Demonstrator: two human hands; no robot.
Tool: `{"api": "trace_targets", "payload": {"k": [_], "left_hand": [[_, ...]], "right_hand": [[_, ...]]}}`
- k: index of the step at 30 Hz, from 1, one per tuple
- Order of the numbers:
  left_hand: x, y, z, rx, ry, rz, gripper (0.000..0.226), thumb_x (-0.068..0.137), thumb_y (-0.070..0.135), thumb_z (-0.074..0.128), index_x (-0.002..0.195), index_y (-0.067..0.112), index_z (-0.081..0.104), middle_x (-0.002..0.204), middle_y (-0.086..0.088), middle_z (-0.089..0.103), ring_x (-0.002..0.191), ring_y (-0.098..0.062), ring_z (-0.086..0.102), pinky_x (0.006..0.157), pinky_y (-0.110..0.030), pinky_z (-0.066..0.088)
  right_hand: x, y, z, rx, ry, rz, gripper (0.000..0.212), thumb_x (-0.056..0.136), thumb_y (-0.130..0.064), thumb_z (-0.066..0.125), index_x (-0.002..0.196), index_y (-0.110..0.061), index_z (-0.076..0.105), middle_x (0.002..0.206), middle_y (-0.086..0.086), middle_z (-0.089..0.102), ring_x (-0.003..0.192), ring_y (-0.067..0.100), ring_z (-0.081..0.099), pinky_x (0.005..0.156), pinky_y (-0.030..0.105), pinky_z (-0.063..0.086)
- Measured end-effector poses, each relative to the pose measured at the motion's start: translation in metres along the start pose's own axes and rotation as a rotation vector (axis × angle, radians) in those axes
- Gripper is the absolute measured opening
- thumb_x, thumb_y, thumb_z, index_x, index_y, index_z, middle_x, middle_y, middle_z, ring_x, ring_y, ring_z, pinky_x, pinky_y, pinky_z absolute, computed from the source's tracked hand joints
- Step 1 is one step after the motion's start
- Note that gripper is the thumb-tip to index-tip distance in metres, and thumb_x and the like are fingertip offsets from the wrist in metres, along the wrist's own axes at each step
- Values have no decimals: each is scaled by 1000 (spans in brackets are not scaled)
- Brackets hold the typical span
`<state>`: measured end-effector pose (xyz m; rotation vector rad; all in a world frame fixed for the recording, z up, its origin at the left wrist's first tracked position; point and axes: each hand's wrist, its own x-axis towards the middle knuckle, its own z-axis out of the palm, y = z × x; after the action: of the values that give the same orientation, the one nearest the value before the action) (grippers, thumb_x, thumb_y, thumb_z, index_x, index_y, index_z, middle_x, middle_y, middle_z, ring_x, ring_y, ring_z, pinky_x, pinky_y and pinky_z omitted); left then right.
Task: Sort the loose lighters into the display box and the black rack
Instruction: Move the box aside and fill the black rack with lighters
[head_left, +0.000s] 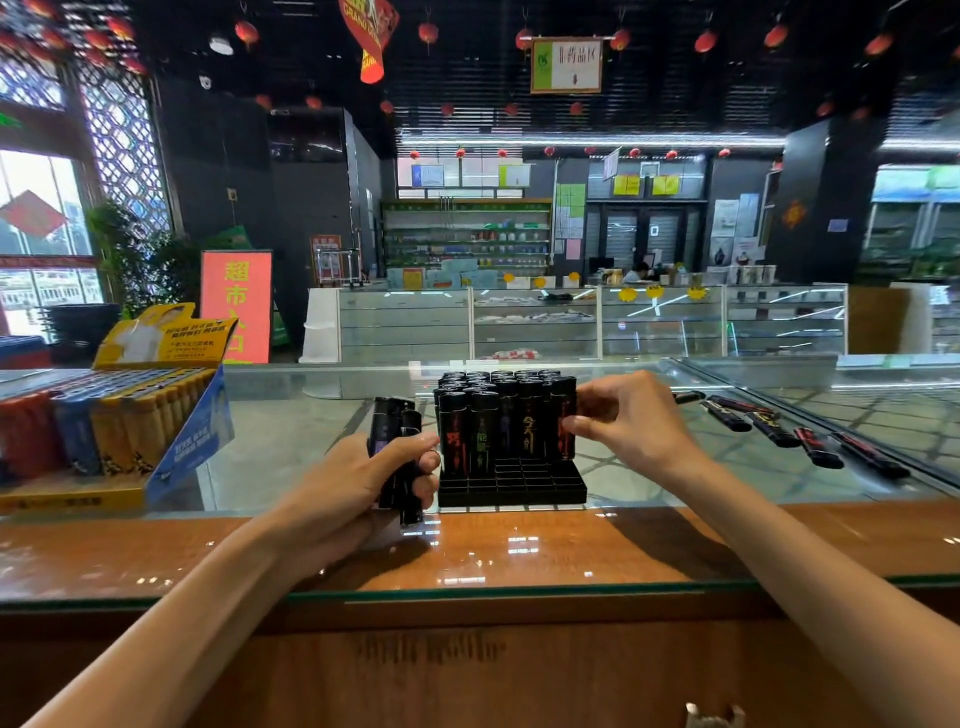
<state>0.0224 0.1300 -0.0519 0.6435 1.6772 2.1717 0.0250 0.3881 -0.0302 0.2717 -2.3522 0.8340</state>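
The black rack (511, 486) stands on the glass counter in front of me, its back rows full of upright black lighters (498, 410) and its front rows of slots bare. My left hand (363, 478) grips a bundle of black lighters (397, 452) just left of the rack. My right hand (628, 421) pinches the rightmost upright lighter (565, 415) in the rack's front filled row. Several loose black lighters (779, 428) lie on the glass at the right. The yellow and blue display box (171, 415) at the left holds rows of red, blue and yellow lighters.
A wooden counter edge (519, 551) under glass runs across the near side. A raised glass panel (857, 410) slopes along the right behind the loose lighters. Shop counters and shelves stand far behind.
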Motion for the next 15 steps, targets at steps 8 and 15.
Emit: {"api": "trace_targets", "payload": {"k": [8,15], "left_hand": [[-2,1,0,-152,-110,-19,37,81,7,62,115,-7,53,94,-18,67,76,-22,65,68,-30,56],[2,-2,12,-69,-208,25,43,88,15,58,125,-5,51,124,-23,59,112,-35,60,83,-33,54]], "right_hand": [[-7,-2,6,-10,-3,-17,16,69,-15,79,84,-8,74,74,1,71,59,-2,59,55,5,44],[-16,-8,1,-51,183,19,15,75,-24,75,79,-9,72,69,0,68,61,5,61,63,21,52]]}}
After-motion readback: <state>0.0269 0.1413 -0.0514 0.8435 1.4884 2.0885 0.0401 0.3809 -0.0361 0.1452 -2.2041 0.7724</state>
